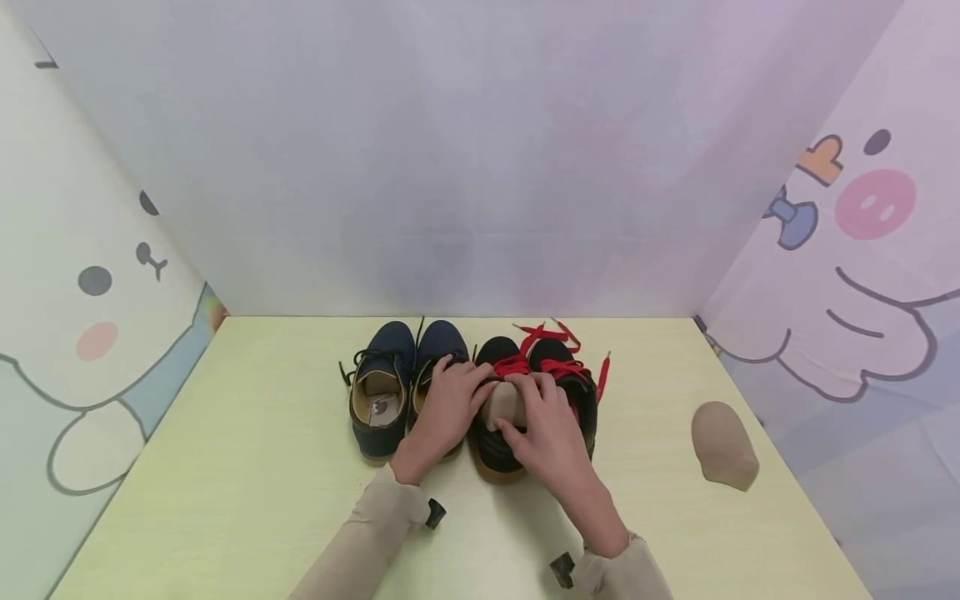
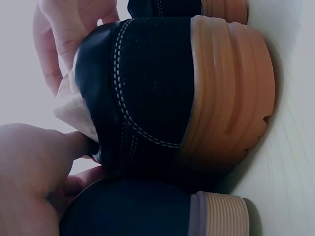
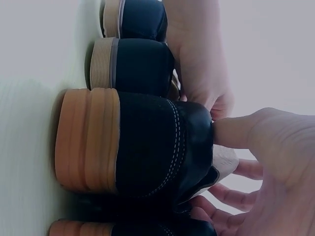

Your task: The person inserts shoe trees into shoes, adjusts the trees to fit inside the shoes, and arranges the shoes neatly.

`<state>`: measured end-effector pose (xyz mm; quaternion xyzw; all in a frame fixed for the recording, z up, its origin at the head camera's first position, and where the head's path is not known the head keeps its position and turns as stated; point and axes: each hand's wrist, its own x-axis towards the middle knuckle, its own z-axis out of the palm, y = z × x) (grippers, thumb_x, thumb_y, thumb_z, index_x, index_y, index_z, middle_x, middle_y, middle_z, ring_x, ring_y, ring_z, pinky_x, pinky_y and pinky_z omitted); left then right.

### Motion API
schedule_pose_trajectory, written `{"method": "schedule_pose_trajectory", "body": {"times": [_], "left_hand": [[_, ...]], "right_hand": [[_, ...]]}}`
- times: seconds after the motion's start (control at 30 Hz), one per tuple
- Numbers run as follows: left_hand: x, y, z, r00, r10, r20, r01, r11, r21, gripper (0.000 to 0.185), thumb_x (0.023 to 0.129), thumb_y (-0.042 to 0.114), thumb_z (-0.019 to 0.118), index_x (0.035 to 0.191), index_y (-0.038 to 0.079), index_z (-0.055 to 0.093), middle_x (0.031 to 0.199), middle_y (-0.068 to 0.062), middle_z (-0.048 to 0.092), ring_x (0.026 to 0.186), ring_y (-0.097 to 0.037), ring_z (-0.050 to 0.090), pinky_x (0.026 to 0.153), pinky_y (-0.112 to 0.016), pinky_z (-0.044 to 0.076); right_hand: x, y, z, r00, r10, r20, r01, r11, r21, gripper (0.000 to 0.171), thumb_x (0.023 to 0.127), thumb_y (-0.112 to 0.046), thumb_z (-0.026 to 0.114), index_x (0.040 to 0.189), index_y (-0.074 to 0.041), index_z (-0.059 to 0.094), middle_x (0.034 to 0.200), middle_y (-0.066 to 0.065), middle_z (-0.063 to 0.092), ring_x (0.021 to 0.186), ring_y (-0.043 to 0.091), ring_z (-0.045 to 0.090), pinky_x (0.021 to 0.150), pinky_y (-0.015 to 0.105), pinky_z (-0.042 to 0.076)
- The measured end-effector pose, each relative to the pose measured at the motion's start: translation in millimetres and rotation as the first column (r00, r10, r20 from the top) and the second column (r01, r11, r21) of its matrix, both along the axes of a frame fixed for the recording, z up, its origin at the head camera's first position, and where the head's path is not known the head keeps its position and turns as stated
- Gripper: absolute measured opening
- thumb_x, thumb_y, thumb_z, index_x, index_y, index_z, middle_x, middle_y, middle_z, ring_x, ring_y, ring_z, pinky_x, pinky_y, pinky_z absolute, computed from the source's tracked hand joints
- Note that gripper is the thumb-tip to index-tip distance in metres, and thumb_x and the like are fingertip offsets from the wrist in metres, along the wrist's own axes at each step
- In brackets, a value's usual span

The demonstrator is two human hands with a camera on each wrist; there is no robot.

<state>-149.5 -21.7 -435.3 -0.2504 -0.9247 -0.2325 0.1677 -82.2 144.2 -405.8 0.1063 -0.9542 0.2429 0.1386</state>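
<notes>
A black shoe with red laces (image 1: 498, 458) stands on the table, a beige shoe insert (image 1: 504, 406) showing in its opening. My left hand (image 1: 444, 408) is at the left side of the opening, its thumb and fingers gripping the shoe's collar and tongue beside the insert. From the right, my right hand (image 1: 551, 429) pinches the insert, with its thumb at the heel collar in the right wrist view. The insert's lower part is hidden inside the shoe. The second black shoe (image 1: 587, 404) stands close on the right, partly behind my right hand.
A pair of navy shoes stands on the left: one navy shoe (image 1: 372, 437) is fully visible, the other navy shoe (image 1: 442, 337) is partly behind my left hand. Another beige insert (image 1: 723, 446) lies at the table's right. Loose red lace ends (image 1: 603, 375) trail behind.
</notes>
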Motion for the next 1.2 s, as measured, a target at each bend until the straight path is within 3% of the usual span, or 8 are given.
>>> {"method": "schedule_pose_trajectory", "body": {"times": [0.33, 0.53, 0.77, 1.0, 1.2], "left_hand": [[-2.9, -2.2, -2.0, 0.999, -0.017, 0.042, 0.016, 1.0, 0.02, 0.012, 0.104, 0.029, 0.064, 0.107, 0.022, 0.073, 0.092, 0.001, 0.075, 0.092, -0.021, 0.071, 0.118, -0.062, 0.038], [-4.0, -2.0, -3.0, 0.996, -0.028, 0.089, 0.024, 0.999, 0.044, 0.014, 0.104, 0.031, 0.062, 0.106, 0.023, 0.073, 0.093, 0.002, 0.076, 0.094, -0.02, 0.07, 0.119, -0.063, 0.036], [-4.3, -3.9, -3.3, 0.998, -0.028, 0.051, 0.025, 0.998, 0.057, 0.012, 0.103, 0.031, 0.064, 0.105, 0.024, 0.073, 0.09, 0.003, 0.075, 0.089, -0.018, 0.069, 0.118, -0.062, 0.037], [-3.7, -4.4, -1.5, 0.996, -0.036, 0.081, 0.031, 0.998, 0.062, 0.014, 0.104, 0.032, 0.064, 0.107, 0.022, 0.072, 0.093, 0.002, 0.075, 0.092, -0.02, 0.07, 0.119, -0.063, 0.036], [-3.7, -5.0, -0.1, 0.994, -0.041, 0.106, 0.034, 0.997, 0.062, 0.014, 0.104, 0.032, 0.063, 0.107, 0.021, 0.071, 0.093, 0.002, 0.075, 0.093, -0.02, 0.07, 0.12, -0.064, 0.035]], "right_hand": [[-5.9, -4.9, 1.3, 0.998, -0.038, 0.043, 0.036, 0.998, 0.051, 0.063, 0.081, -0.027, 0.091, 0.135, -0.015, 0.06, 0.129, 0.015, 0.058, 0.106, 0.037, 0.063, 0.085, 0.051, 0.059], [-12.7, -9.3, 0.0, 0.994, -0.072, 0.084, 0.064, 0.993, 0.102, 0.059, 0.076, -0.024, 0.095, 0.122, -0.016, 0.06, 0.118, 0.015, 0.058, 0.096, 0.033, 0.062, 0.072, 0.044, 0.057], [-17.4, -10.7, -2.0, 0.994, -0.076, 0.072, 0.067, 0.99, 0.122, 0.06, 0.072, -0.025, 0.098, 0.117, -0.016, 0.059, 0.114, 0.015, 0.058, 0.094, 0.033, 0.063, 0.071, 0.043, 0.058], [-14.6, -7.6, 1.6, 0.99, -0.058, 0.13, 0.05, 0.997, 0.062, 0.059, 0.076, -0.022, 0.095, 0.124, -0.015, 0.06, 0.118, 0.015, 0.058, 0.099, 0.03, 0.064, 0.071, 0.041, 0.06], [-10.1, -2.3, 5.7, 0.986, -0.042, 0.161, 0.047, 0.998, -0.03, 0.047, 0.081, -0.011, 0.09, 0.118, -0.012, 0.06, 0.103, 0.009, 0.058, 0.073, 0.018, 0.057, 0.063, 0.031, 0.05]]}}
